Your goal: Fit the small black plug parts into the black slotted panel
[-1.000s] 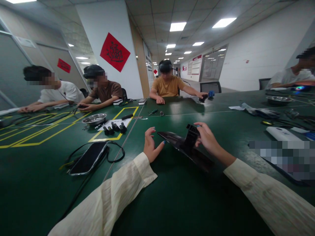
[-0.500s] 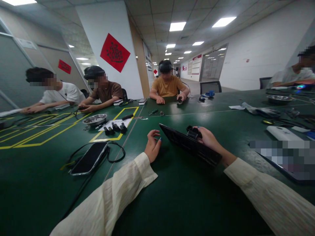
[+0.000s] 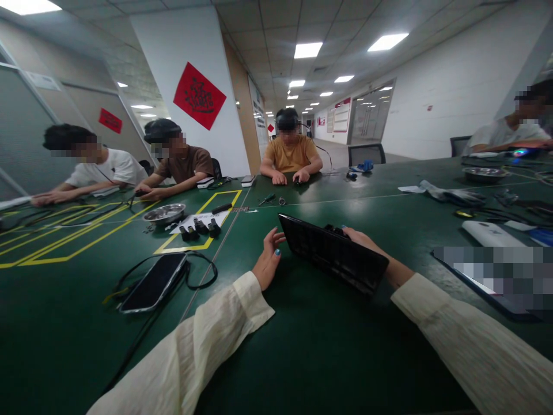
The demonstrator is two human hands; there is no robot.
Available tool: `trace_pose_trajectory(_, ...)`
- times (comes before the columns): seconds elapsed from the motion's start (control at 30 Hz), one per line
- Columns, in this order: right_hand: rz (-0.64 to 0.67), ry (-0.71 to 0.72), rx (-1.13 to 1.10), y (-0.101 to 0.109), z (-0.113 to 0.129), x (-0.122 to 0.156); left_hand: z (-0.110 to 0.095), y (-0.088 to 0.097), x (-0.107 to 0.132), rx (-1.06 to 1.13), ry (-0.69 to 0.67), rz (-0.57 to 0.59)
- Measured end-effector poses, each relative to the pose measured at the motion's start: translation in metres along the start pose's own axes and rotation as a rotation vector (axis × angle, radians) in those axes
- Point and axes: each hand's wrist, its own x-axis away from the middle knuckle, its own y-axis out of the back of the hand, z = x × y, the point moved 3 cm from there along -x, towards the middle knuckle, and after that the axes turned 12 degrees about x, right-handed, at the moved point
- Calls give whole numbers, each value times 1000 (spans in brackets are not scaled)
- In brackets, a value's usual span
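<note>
A black, flat, tablet-like panel [image 3: 332, 253] stands tilted above the table in front of me. Behind its upper edge, a small black bracket-like part [image 3: 334, 229] shows only in part. My right hand [image 3: 367, 245] grips the panel from behind at its right side, and most of those fingers are hidden. Close to the panel's left edge is my left hand [image 3: 268, 259], its fingers apart and holding nothing. Whether its fingertips touch that edge I cannot tell.
On the green table [image 3: 259, 369], a phone [image 3: 153, 282] with a black cable lies left. Beyond it are several black cylindrical parts [image 3: 201, 229] and a metal bowl [image 3: 164, 214]. At right lie a white device [image 3: 492, 233] and another flat device [image 3: 479, 282]. Several people sit around.
The panel has turned to show more of its broad face and less of the bracket-like part. My left hand's fingers have straightened toward its left edge.
</note>
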Motion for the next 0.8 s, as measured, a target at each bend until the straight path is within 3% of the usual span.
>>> trace_pose_trajectory(0.23, 240, -36, -160, -14, -3, 13, 8, 0, -3, 145, 168, -2)
trace_pose_trajectory(0.37, 251, -13, -116, -15, -3, 15, 9, 2, -5, 183, 224, -57)
trace_pose_trajectory(0.57, 358, -130, -298, -31, -12, 21, 8, 5, -6, 87, 215, -47)
trace_pose_trajectory(0.8, 167, 93, -177, -31, -19, 11, 12, 3, -5, 366, 318, -92)
